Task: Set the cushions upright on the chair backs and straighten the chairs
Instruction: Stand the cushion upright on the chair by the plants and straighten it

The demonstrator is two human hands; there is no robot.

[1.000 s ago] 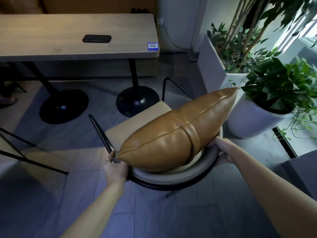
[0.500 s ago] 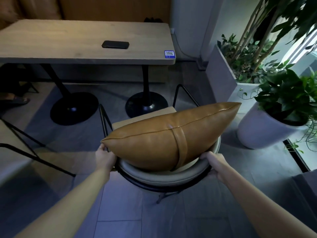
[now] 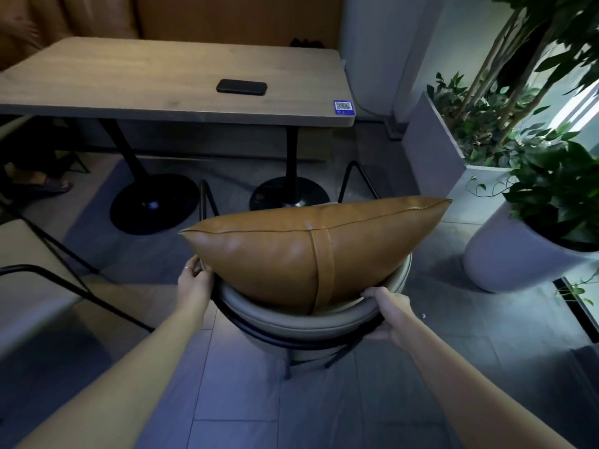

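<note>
A tan leather cushion (image 3: pixel 291 251) with a stitched strap stands upright against the curved grey backrest of a black-framed chair (image 3: pixel 311 322) in front of me. My left hand (image 3: pixel 194 283) grips the left end of the chair back, beside the cushion's lower left corner. My right hand (image 3: pixel 387 311) grips the right side of the backrest rim, just under the cushion. The chair faces a wooden table (image 3: pixel 162 82). The seat is almost entirely hidden behind the cushion.
A black phone (image 3: pixel 241 87) lies on the table, which stands on two black round bases (image 3: pixel 152 205). White planters with green plants (image 3: pixel 518 247) stand close on the right. Another black-framed chair (image 3: pixel 48 280) is on the left. A person's foot (image 3: pixel 42 183) shows at far left.
The chair has turned from an angle to face the table squarely, and has shifted towards it. Both hands kept their hold on the backrest; the cushion stayed upright on it.
</note>
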